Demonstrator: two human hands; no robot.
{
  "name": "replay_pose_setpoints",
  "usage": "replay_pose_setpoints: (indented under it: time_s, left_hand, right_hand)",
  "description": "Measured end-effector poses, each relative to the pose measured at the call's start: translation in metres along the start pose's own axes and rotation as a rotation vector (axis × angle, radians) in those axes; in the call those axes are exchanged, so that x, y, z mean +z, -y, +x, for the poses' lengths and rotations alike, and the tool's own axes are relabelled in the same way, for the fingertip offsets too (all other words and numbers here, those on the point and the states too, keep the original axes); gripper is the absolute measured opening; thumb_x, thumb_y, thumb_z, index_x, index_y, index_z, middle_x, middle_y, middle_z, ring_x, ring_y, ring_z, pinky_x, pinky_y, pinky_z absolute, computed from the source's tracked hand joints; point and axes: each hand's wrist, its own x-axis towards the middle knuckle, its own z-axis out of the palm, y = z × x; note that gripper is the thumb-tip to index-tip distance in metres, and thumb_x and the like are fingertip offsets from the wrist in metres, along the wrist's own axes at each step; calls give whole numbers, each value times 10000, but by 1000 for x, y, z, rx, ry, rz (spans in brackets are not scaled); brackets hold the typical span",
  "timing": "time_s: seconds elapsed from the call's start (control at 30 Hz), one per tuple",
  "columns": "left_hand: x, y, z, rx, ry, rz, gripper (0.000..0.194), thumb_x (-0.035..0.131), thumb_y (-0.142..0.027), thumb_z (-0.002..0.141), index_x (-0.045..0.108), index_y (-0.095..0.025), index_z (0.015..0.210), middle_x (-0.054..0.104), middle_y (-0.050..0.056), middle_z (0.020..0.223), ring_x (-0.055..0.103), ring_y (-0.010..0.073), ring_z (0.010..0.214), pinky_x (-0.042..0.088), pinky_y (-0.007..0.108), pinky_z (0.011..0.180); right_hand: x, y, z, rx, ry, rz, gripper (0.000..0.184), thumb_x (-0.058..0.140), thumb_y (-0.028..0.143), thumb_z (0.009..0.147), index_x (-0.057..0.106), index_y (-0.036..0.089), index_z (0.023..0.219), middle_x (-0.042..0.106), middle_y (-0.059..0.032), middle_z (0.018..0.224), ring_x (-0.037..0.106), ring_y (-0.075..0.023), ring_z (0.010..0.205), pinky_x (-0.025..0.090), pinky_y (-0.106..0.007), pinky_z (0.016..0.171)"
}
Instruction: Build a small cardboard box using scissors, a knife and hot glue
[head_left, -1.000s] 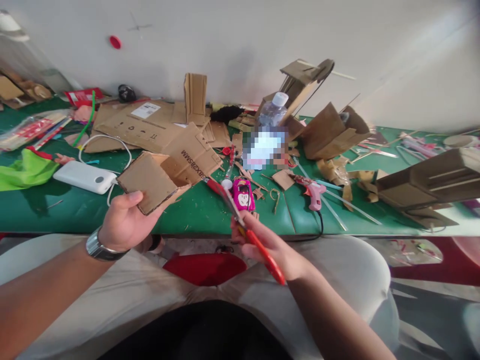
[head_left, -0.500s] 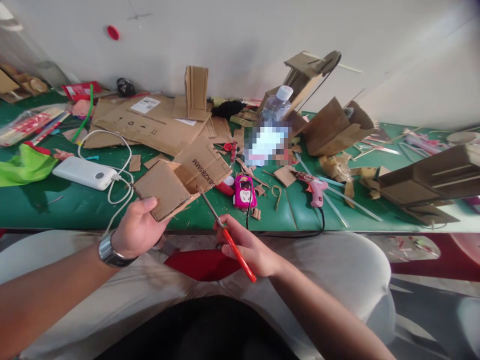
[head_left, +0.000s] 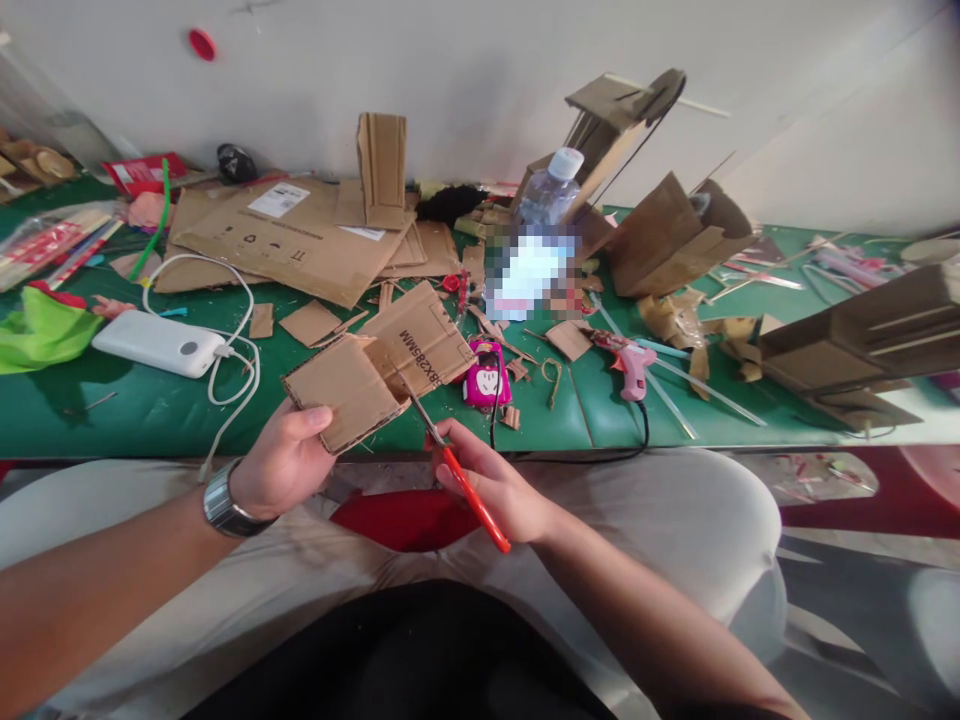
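Note:
My left hand (head_left: 281,462) grips a square cardboard piece (head_left: 346,390) by its lower left corner, thumb on top, holding it over the near edge of the green table (head_left: 112,400). A watch sits on that wrist. My right hand (head_left: 491,485) is closed on red-handled scissors (head_left: 450,462). Their blades point up and left and meet the right edge of the cardboard piece. Just behind lies a printed cardboard flap (head_left: 420,340).
A white power bank (head_left: 154,343) with a cable lies at the left. A pink gadget (head_left: 486,375), a pink glue gun (head_left: 628,365), a water bottle (head_left: 547,195), flattened boxes (head_left: 289,235) and several cardboard scraps and structures crowd the table. A wall rises behind.
My right hand swung the scissors left until the blades reached the cardboard piece. My left hand shifted the piece right and lower, toward the table edge.

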Motion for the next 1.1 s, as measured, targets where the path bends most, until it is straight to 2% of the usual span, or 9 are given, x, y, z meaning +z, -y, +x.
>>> replay_pose_setpoints:
  time_s: [0.1, 0.27, 0.43, 0.6, 0.8, 0.93, 1.1]
  left_hand:
    - [-2, 2, 2, 18, 3, 5, 817, 891, -225, 771, 653, -282, 1551, 852, 57, 1336, 789, 348, 1327, 686, 440, 1113]
    - [-4, 3, 3, 34, -10, 25, 793, 916, -260, 762, 668, -300, 1514, 863, 30, 1305, 816, 320, 1247, 700, 374, 1023]
    - [-4, 2, 3, 40, -32, 53, 735, 904, -252, 774, 693, -329, 1474, 858, 25, 1318, 807, 341, 1269, 705, 389, 980]
    - [-3, 2, 4, 34, -6, 58, 773, 912, -281, 761, 675, -294, 1496, 846, 62, 1352, 805, 357, 1260, 709, 407, 952]
    - [-3, 0, 4, 10, 7, 97, 751, 869, -299, 780, 687, -317, 1508, 852, 56, 1330, 804, 380, 1264, 723, 446, 943]
    - [1, -3, 5, 19, -11, 127, 759, 862, -305, 769, 694, -344, 1509, 847, 36, 1353, 761, 394, 1364, 707, 482, 1047]
    - [4, -6, 5, 3, -22, 176, 723, 848, -324, 771, 715, -319, 1482, 835, 50, 1377, 697, 427, 1460, 662, 552, 1168]
  right_hand:
    - [1, -1, 1, -22, -17, -69, 528, 789, 694, 1006, 543, 250, 1147, 461, 74, 816, 314, -116, 681, 268, -268, 613]
    - [4, 0, 0, -38, -50, -178, 477, 768, 659, 1037, 541, 244, 1101, 460, 71, 817, 339, -119, 704, 297, -264, 618]
    - [7, 3, -1, -67, -38, -254, 497, 684, 707, 1066, 531, 234, 1081, 454, 69, 823, 351, -124, 720, 336, -275, 646]
    - [6, 5, -1, -70, -47, -332, 495, 657, 712, 1074, 537, 232, 1071, 472, 59, 837, 371, -128, 733, 364, -275, 656]
    - [4, 3, 0, -46, -49, -386, 453, 640, 690, 1088, 542, 248, 1066, 477, 63, 783, 411, -125, 683, 354, -253, 600]
    - [4, 1, 0, -32, -52, -400, 428, 662, 670, 1081, 546, 259, 1071, 497, 68, 750, 432, -120, 635, 354, -239, 565]
    - [5, 3, 1, -4, -65, -406, 418, 685, 652, 1072, 541, 260, 1053, 505, 74, 724, 452, -113, 600, 363, -228, 541]
